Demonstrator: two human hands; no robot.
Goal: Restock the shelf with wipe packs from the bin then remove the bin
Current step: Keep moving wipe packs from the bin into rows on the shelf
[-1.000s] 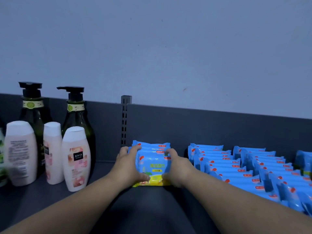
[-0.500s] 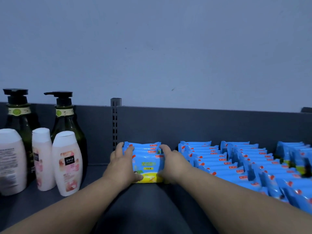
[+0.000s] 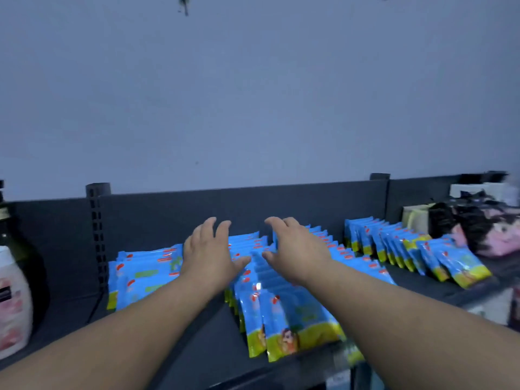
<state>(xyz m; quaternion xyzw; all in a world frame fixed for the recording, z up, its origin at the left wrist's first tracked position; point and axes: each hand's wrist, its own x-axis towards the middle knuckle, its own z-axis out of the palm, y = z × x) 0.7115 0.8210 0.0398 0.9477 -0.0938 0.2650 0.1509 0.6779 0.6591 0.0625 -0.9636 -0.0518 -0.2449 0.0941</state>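
Note:
Blue wipe packs with yellow-green bottoms stand in rows on the dark shelf point(image 3: 213, 342). A short stack of packs point(image 3: 143, 274) sits at the left. A long middle row point(image 3: 284, 319) runs toward me, and another row point(image 3: 394, 246) stands further right. My left hand point(image 3: 209, 254) and my right hand point(image 3: 295, 249) hover side by side above the back of the middle row, fingers spread and relaxed, holding nothing. No bin is in view.
A pink-white lotion bottle point(image 3: 11, 302) and a dark green bottle point(image 3: 11, 237) stand at the far left. A slotted upright post point(image 3: 97, 235) rises behind the left stack. Dark packaged goods point(image 3: 478, 223) lie at the far right. The shelf's back panel point(image 3: 253, 206) stands just beyond my fingers.
Both hands let go of the left stack of packs and moved right, over the middle row. The view shifted right, so the bottles slid to the left edge.

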